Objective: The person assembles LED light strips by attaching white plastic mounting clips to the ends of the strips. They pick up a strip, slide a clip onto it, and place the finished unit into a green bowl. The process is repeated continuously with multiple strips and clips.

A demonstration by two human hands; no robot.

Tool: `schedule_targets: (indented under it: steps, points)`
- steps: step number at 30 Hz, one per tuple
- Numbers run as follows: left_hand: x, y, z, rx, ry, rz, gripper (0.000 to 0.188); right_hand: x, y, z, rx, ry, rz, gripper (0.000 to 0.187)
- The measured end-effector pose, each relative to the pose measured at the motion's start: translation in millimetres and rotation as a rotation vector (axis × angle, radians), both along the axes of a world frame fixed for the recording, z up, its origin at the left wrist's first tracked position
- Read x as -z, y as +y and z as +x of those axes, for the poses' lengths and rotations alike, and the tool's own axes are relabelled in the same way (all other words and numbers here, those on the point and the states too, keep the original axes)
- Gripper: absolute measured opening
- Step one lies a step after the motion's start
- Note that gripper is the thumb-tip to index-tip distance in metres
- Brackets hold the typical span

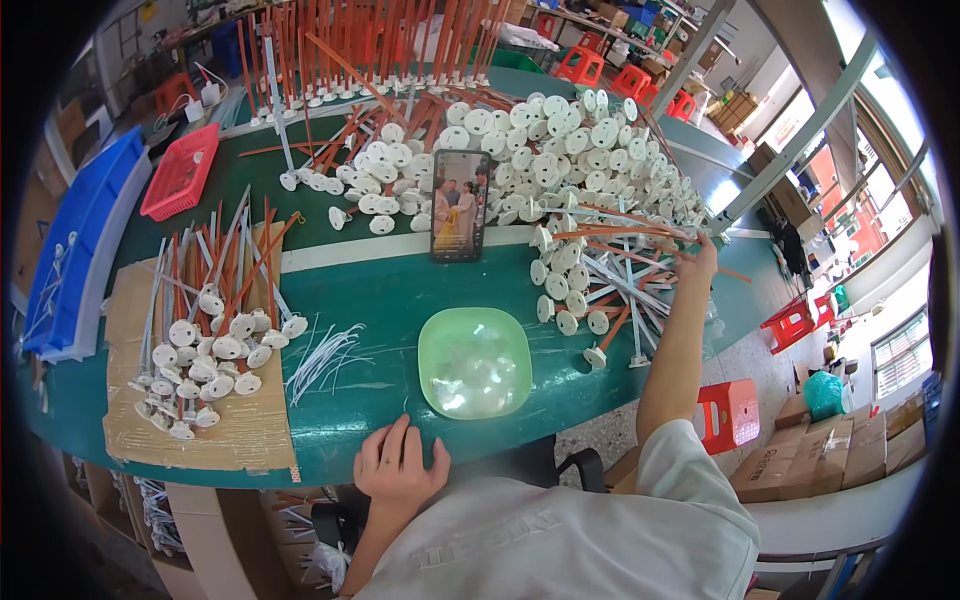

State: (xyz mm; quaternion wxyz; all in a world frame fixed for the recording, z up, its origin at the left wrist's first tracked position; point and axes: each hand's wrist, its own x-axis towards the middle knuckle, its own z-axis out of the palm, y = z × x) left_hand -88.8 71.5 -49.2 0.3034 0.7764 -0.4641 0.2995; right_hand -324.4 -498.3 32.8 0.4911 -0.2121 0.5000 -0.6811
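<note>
My right hand (700,260) reaches out to the far right of the table, its fingers closed around the ends of several orange strips (630,231) that have white round discs at their other ends. Below it lies a loose heap of grey strips (622,283) with white discs (556,286). At the table's front edge my left hand (402,468) lies with its fingers spread, holding nothing. Just beyond that hand is a light green bowl (428,350) with shiny, clear contents I cannot make out. Thin white ties (325,362) lie to the bowl's left.
A phone (460,206) stands upright before a large pile of white discs (590,135). More disc-ended strips (225,350) lie on cardboard (255,430) at left. Beyond are a red basket (181,175), a blue tray (85,235) and upright orange strips (370,45). A red stool (730,413) stands at right.
</note>
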Motion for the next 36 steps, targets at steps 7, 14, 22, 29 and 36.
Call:
schedule_targets:
  steps: [7,14,22,29,36]
  points:
    - [-4,2,0,0.007,0.025,0.02,0.029,16,-2,-38,-0.42,-0.244,0.005,0.05]
    - [-12,13,8,0.192,0.212,-0.141,0.023,-3,37,-43,-0.247,0.418,-0.049,0.084]
    - [-24,74,65,-0.058,0.175,-0.213,0.02,-83,148,53,0.046,0.776,-0.94,0.013]
    - [-16,81,82,-0.248,0.257,-0.192,0.025,-118,259,367,-1.238,1.15,-1.097,0.041]
    - [-18,74,85,-0.282,0.307,-0.185,0.028,-37,231,582,-1.099,1.503,-0.877,0.083]
